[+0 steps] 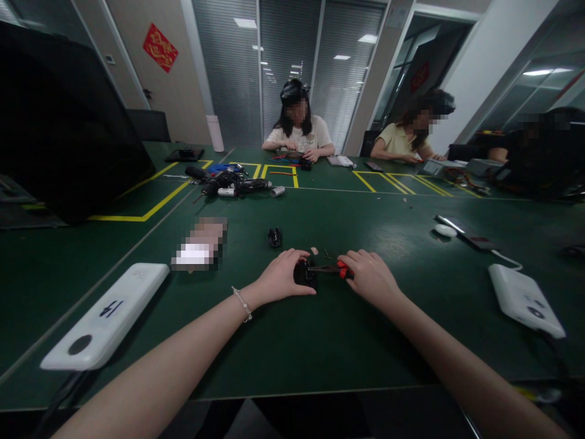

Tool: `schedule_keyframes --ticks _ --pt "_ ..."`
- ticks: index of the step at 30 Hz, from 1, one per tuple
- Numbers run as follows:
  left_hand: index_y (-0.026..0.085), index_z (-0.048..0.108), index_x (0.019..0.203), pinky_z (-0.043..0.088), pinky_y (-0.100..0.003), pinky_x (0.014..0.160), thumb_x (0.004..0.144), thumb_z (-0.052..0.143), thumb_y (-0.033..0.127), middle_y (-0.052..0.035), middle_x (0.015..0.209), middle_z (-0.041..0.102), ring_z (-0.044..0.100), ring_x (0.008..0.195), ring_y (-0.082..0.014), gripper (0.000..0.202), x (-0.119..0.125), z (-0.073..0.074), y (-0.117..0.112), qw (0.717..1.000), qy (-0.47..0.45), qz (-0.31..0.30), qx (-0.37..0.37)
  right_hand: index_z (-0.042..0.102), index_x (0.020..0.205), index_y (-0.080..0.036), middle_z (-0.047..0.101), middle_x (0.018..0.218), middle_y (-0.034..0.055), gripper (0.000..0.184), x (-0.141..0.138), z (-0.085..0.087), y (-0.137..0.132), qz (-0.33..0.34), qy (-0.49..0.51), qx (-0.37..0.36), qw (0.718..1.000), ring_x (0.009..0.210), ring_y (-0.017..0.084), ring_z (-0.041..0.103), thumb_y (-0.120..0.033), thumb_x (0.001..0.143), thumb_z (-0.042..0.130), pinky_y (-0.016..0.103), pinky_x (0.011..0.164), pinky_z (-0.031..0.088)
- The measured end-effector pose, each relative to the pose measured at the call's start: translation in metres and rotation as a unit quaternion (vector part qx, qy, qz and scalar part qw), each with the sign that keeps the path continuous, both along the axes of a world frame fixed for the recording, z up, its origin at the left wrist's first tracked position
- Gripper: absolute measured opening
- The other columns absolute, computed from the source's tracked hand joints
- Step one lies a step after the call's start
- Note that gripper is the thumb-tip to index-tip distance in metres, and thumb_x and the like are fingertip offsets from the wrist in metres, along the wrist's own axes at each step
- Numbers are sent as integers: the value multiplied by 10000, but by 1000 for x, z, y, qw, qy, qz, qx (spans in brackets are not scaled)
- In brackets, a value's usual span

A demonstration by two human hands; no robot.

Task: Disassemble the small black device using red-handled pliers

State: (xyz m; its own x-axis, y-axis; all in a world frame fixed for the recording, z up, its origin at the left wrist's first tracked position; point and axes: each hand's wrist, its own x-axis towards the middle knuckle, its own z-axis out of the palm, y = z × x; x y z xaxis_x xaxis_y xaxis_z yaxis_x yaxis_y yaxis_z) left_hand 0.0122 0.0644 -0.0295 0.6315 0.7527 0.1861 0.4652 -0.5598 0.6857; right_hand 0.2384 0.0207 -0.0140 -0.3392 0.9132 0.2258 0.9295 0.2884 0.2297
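My left hand [284,274] is curled around a small black part [305,275] and holds it against the green table [384,341]. In my right hand [369,272] are pliers [343,268] with red-and-black handles, pointing left. Their narrow jaws reach the black part; whether they grip it is too small to tell. A black piece [274,237] lies just beyond my left hand. Between my hands, slightly farther off, are a pale scrap [314,250] and tiny thin bits [326,253].
Left stand a white power bank [109,317], a blurred-out phone [200,244] and a large black screen [59,122]. Tools and cables [228,181] lie farther back. Another white power bank [525,299] and a phone [466,233] are at right. Several people sit across the table.
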Motion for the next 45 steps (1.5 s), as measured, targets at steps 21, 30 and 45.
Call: schedule_keyframes --ticks 21,30,45 --pt "215 438 1144 430 -429 815 543 725 445 -81 1097 499 503 980 -269 705 0 2 -1 1000 2 1 1 552 1024 -198 581 972 68 368 -1 0 1 10 18 3 1000 845 216 497 -191 656 555 360 727 383" --pt "217 432 1152 430 -418 821 539 728 442 -77 1093 494 502 981 -266 718 0 1 -1 1000 2 1 -2 552 1011 -189 588 941 58 348 -1 -1 1 5 17 -4 1000 817 201 500 -178 663 554 339 711 379" --pt "207 435 1142 433 -410 818 545 717 467 -79 1079 505 505 975 -263 710 1 1 0 1000 6 -5 13 570 944 -179 577 923 73 294 -1 0 1 7 -14 9 1000 815 212 491 -190 650 574 338 692 368"
